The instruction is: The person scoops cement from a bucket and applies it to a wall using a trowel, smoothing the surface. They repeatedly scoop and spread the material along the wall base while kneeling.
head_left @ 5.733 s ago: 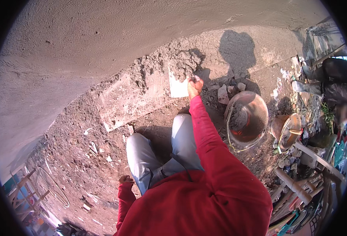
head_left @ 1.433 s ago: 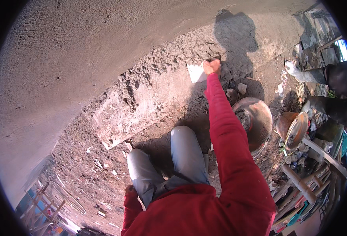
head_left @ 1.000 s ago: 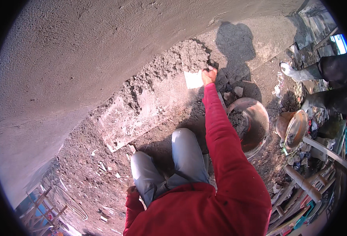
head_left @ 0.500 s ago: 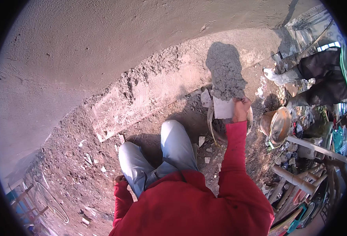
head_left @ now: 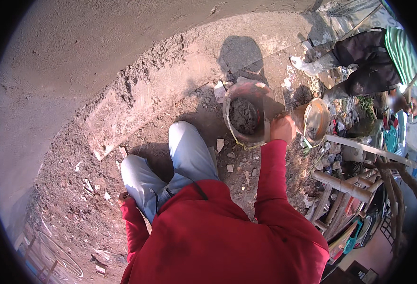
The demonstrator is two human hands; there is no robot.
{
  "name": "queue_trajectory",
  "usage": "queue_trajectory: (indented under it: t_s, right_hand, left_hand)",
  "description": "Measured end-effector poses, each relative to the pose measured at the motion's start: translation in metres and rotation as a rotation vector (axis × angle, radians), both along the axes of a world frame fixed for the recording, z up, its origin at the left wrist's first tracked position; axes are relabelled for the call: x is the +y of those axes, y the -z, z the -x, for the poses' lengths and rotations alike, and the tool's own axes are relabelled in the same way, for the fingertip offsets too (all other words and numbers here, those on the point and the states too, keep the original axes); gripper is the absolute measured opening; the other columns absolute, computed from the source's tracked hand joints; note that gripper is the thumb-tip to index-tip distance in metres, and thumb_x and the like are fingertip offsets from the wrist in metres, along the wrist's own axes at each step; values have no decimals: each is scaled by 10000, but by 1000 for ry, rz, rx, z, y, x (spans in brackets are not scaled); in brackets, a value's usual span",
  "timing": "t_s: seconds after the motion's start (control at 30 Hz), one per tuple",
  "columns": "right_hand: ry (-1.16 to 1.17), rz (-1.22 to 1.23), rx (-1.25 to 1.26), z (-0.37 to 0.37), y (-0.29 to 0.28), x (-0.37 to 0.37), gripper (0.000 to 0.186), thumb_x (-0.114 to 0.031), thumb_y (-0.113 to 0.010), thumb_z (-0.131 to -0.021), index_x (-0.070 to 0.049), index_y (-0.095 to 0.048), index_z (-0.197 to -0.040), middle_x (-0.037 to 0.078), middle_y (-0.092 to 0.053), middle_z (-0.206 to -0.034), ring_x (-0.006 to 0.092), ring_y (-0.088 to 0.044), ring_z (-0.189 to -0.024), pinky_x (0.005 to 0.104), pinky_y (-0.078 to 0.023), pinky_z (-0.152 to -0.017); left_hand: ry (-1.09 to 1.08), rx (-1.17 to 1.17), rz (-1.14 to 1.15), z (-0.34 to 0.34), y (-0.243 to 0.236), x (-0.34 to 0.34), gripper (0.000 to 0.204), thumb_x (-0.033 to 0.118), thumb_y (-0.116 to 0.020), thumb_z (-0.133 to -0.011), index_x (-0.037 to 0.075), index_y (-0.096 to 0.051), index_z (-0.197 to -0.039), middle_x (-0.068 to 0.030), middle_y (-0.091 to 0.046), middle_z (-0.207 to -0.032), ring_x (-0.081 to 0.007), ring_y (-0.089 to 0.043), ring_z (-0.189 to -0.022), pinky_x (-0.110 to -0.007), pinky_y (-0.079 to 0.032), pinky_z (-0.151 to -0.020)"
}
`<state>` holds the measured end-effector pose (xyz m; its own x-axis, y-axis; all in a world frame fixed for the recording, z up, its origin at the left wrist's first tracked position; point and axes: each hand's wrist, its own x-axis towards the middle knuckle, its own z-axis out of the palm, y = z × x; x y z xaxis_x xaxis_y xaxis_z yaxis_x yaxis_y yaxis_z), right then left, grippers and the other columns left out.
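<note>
Right hand (head_left: pixel 282 128) grips a flat trowel (head_left: pixel 266 124) at the rim of the mortar pan (head_left: pixel 244 113) beside the knees, left hand (head_left: pixel 123 195) rests low by the thigh, grip unclear, and a tilted blade could likely spill mortar onto rubble.

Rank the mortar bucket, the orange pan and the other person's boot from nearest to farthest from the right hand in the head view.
From the right hand:
1. mortar bucket, just to its left, with the trowel blade the hand holds at its rim.
2. orange pan, just to its right.
3. other person's boot, farther up and to the right.
</note>
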<state>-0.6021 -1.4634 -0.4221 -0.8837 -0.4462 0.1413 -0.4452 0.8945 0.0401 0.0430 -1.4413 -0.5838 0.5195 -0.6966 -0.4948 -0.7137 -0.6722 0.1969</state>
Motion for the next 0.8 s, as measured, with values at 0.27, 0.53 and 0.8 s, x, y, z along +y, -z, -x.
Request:
queue_trajectory:
  t_s: [0.27,0.53,0.8]
  right_hand:
    - [-39,626,-728,-54,105,-131,312,-245,-674,-759,15,-667,-931,234,-661,-918,391,-632,-893,442,-480,-799]
    - [202,317,-713,-27,190,-231,385,-287,-603,-737,67,-657,-878,289,-642,-1007,412,-631,-962,466,-480,-865]
    - [369,391,-849,-56,232,-212,378,-289,-605,-770,44,-667,-938,262,-657,-979,415,-632,-952,455,-488,-845]
  left_hand:
    - [-74,-147,-15,45,7,-21,629,594,-468,-872,38,-614,-1128,-240,-619,-1085,-409,-585,-1021,-458,-451,-880]
    - [-70,-152,-109,56,-6,-36,596,582,-447,-880,43,-582,-1097,-247,-620,-1009,-430,-593,-939,-491,-453,-821]
    - [41,-235,-197,56,1,-50,517,503,-419,-920,21,-565,-1040,-267,-613,-993,-443,-580,-932,-506,-440,-826]
